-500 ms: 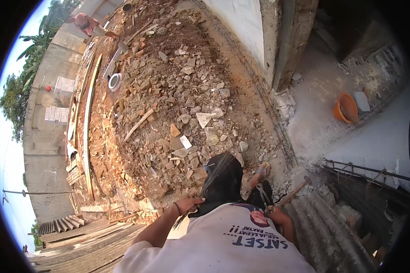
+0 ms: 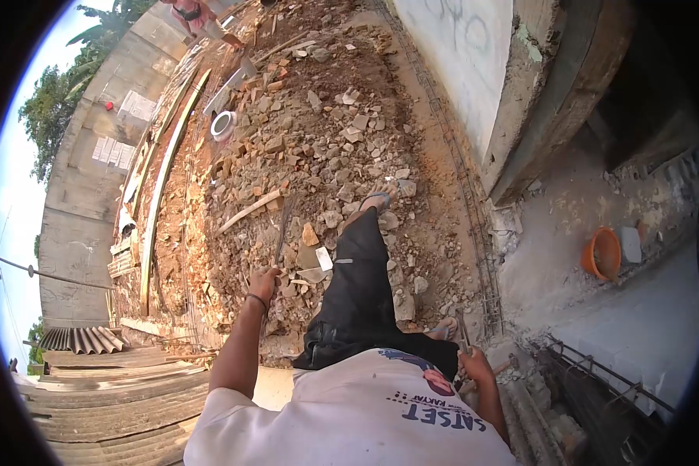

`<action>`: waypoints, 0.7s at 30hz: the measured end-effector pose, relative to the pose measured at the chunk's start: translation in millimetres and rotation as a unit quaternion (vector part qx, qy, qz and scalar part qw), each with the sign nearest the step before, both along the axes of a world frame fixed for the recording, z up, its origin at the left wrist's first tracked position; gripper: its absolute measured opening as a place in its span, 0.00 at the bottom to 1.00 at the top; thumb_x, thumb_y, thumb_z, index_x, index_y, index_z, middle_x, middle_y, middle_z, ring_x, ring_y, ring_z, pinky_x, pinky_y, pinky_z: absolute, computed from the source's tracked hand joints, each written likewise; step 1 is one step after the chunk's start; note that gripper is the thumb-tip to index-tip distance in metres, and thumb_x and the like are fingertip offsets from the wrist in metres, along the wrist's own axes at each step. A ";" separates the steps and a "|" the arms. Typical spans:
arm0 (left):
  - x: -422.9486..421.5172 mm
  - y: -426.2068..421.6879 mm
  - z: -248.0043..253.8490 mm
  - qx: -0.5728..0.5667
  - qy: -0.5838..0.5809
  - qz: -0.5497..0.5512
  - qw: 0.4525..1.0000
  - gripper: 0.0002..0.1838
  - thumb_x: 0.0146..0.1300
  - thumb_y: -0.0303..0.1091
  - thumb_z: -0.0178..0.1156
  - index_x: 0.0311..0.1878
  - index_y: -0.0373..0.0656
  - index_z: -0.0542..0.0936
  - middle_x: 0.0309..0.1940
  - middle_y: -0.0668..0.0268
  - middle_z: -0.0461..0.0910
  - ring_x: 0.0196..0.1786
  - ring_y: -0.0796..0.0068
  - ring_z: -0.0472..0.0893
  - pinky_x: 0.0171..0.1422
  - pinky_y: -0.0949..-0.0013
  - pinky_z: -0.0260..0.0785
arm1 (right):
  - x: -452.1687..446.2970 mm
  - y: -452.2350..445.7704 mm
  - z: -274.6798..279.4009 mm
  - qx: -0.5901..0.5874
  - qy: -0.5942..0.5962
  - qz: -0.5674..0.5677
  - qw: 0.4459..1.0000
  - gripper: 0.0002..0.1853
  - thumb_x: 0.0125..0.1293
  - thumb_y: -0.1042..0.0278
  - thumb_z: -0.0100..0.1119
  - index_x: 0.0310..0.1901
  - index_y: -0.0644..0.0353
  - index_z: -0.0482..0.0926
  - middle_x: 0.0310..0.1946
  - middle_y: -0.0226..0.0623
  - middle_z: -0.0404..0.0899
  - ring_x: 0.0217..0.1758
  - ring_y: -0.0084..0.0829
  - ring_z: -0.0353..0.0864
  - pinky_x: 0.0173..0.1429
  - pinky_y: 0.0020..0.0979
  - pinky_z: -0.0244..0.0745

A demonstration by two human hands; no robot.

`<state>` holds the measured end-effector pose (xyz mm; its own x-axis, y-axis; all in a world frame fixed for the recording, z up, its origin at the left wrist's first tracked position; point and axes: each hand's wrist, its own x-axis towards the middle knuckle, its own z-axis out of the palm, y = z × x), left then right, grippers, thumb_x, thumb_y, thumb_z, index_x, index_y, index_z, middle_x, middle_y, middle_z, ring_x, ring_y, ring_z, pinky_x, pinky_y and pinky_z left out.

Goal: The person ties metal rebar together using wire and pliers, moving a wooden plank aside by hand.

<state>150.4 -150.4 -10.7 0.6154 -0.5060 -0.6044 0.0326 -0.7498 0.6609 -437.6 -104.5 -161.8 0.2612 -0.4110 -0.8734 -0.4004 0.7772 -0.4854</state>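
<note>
My left hand (image 2: 264, 284) is closed on a bundle of thin dark wires (image 2: 282, 229), held out over the rubble at my left side. Low at my right hip, my right hand (image 2: 474, 363) grips metal pincers (image 2: 463, 332), whose far end points away from me. Just beyond that hand shows a hammer (image 2: 512, 362) with a wooden handle; whether the hand touches it I cannot tell. One sandalled foot (image 2: 377, 202) is stretched forward on the broken stones. The other foot (image 2: 443, 329) stays back, close to the pincers.
Rubble (image 2: 318, 147) covers the uneven ground ahead. A long rebar cage (image 2: 450, 147) runs along the white wall (image 2: 458, 54) on the right. An orange bucket (image 2: 603, 254) stands farther right. Long planks (image 2: 168, 186) lie at left. Another person (image 2: 202, 19) is at the far left.
I have stepped forward with one leg. My left hand has swung from my lap out to the left with the wires. The pincers stay in my right hand.
</note>
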 end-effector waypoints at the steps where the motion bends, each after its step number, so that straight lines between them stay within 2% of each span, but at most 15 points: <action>1: 14.2 -20.2 -22.2 0.010 -0.035 -0.027 0.999 0.12 0.70 0.39 0.53 0.39 0.40 0.79 0.19 0.69 0.72 0.15 0.78 0.67 0.15 0.71 0.56 | 2.8 -23.8 -8.5 -0.018 0.079 -0.013 0.997 0.13 0.69 0.59 0.58 0.44 0.62 0.76 0.21 0.33 0.77 0.20 0.28 0.76 0.27 0.32 0.71; 2: 30.0 -47.3 -45.5 0.017 -0.073 -0.055 0.996 0.12 0.71 0.39 0.53 0.37 0.42 0.78 0.19 0.70 0.71 0.15 0.80 0.66 0.15 0.72 0.56 | 8.1 -53.3 -20.4 -0.038 0.155 -0.026 0.987 0.15 0.71 0.58 0.55 0.43 0.64 0.77 0.21 0.33 0.77 0.23 0.28 0.77 0.30 0.32 0.71; 3: 42.9 -75.1 -72.7 0.024 -0.063 -0.044 0.997 0.13 0.69 0.39 0.55 0.39 0.39 0.80 0.21 0.65 0.76 0.19 0.74 0.73 0.21 0.65 0.66 | 3.5 -78.7 -35.1 -0.083 0.158 -0.001 0.984 0.17 0.73 0.55 0.51 0.44 0.65 0.75 0.21 0.35 0.77 0.20 0.29 0.76 0.26 0.34 0.71; 4: 58.8 -106.2 -102.4 0.024 -0.060 -0.047 0.997 0.13 0.69 0.39 0.55 0.39 0.39 0.80 0.21 0.65 0.76 0.19 0.74 0.73 0.21 0.65 0.66 | 3.9 -103.1 -52.8 -0.083 0.161 -0.004 0.983 0.17 0.73 0.55 0.51 0.44 0.65 0.75 0.21 0.35 0.77 0.20 0.29 0.76 0.26 0.34 0.71; 5: 84.7 -146.6 -135.6 0.039 -0.195 -0.153 0.968 0.13 0.68 0.39 0.56 0.42 0.37 0.81 0.25 0.60 0.79 0.25 0.67 0.77 0.29 0.61 0.69 | 11.1 -136.6 -78.1 -0.093 0.171 -0.020 0.981 0.18 0.74 0.55 0.50 0.44 0.65 0.75 0.21 0.36 0.77 0.19 0.30 0.76 0.25 0.35 0.71; 6: 91.4 -176.3 -154.6 0.064 -0.317 -0.257 0.911 0.14 0.66 0.38 0.57 0.44 0.36 0.82 0.28 0.55 0.83 0.30 0.60 0.82 0.36 0.57 0.73 | 5.7 -149.1 -114.1 -0.090 0.187 -0.033 0.978 0.18 0.74 0.54 0.49 0.45 0.64 0.75 0.21 0.36 0.77 0.19 0.30 0.76 0.24 0.35 0.71; 7: 98.2 -211.3 -179.0 0.112 -0.357 -0.288 0.882 0.16 0.66 0.38 0.57 0.47 0.35 0.82 0.38 0.46 0.84 0.44 0.47 0.83 0.50 0.52 0.72 | 0.5 -163.1 -167.0 -0.113 0.193 -0.031 0.974 0.18 0.75 0.54 0.47 0.44 0.64 0.75 0.21 0.37 0.77 0.19 0.31 0.77 0.24 0.35 0.72; 10: 124.5 -314.5 -255.8 0.057 -0.388 -0.284 0.875 0.16 0.66 0.41 0.55 0.46 0.37 0.80 0.41 0.42 0.82 0.47 0.40 0.80 0.53 0.49 0.73 | 25.8 -249.9 -240.3 -0.171 0.211 -0.037 0.962 0.19 0.75 0.53 0.47 0.44 0.64 0.75 0.22 0.37 0.78 0.18 0.29 0.76 0.24 0.34 0.71; 11: 136.7 -350.7 -276.6 0.106 -0.379 -0.295 0.871 0.15 0.67 0.40 0.56 0.46 0.37 0.79 0.41 0.43 0.82 0.48 0.42 0.80 0.54 0.48 0.72 | 38.5 -277.3 -258.1 -0.189 0.218 -0.038 0.957 0.19 0.75 0.52 0.47 0.43 0.64 0.74 0.22 0.37 0.78 0.18 0.29 0.76 0.23 0.34 0.71; 13: 156.7 -395.8 -313.2 0.127 -0.387 -0.319 0.856 0.14 0.68 0.39 0.55 0.46 0.38 0.78 0.42 0.44 0.81 0.49 0.42 0.80 0.54 0.48 0.72 | 78.5 -334.1 -267.5 -0.134 0.215 -0.092 0.963 0.20 0.75 0.52 0.48 0.43 0.66 0.73 0.23 0.40 0.78 0.21 0.36 0.78 0.27 0.39 0.73; 14: 164.6 -423.7 -337.4 0.140 -0.399 -0.338 0.841 0.13 0.68 0.38 0.55 0.47 0.39 0.77 0.44 0.45 0.81 0.50 0.43 0.79 0.55 0.47 0.72 | 91.5 -359.0 -285.9 -0.129 0.223 -0.094 0.962 0.20 0.75 0.52 0.48 0.43 0.66 0.73 0.23 0.40 0.78 0.21 0.36 0.78 0.27 0.39 0.73; 15: 189.3 -435.7 -375.4 0.139 -0.417 -0.359 0.823 0.12 0.68 0.38 0.54 0.49 0.41 0.76 0.49 0.48 0.79 0.52 0.44 0.79 0.55 0.47 0.72 | 106.1 -379.0 -306.4 -0.206 0.264 -0.063 0.940 0.21 0.75 0.52 0.49 0.47 0.66 0.74 0.26 0.44 0.79 0.26 0.41 0.80 0.33 0.41 0.75; 16: 210.1 -446.0 -397.6 0.140 -0.411 -0.364 0.824 0.12 0.68 0.38 0.54 0.49 0.41 0.76 0.49 0.48 0.79 0.52 0.44 0.79 0.55 0.47 0.72 | 120.4 -398.5 -327.7 -0.279 0.314 -0.032 0.907 0.21 0.74 0.52 0.50 0.50 0.67 0.74 0.30 0.47 0.80 0.31 0.46 0.82 0.38 0.43 0.77; 19: 241.0 -470.7 -454.9 0.180 -0.425 -0.413 0.785 0.13 0.67 0.38 0.57 0.50 0.43 0.76 0.52 0.50 0.78 0.53 0.45 0.79 0.56 0.48 0.72 | 182.2 -509.8 -246.1 -0.364 0.374 -0.016 0.853 0.23 0.70 0.54 0.57 0.58 0.64 0.73 0.43 0.53 0.80 0.45 0.52 0.81 0.46 0.49 0.73; 21: 258.0 -484.8 -463.0 0.305 -0.387 -0.463 0.737 0.14 0.64 0.39 0.60 0.49 0.44 0.77 0.51 0.53 0.78 0.53 0.48 0.79 0.56 0.49 0.72 | 198.2 -587.0 -197.1 -0.399 0.378 -0.016 0.835 0.25 0.64 0.62 0.65 0.59 0.64 0.72 0.40 0.49 0.78 0.41 0.50 0.79 0.44 0.47 0.72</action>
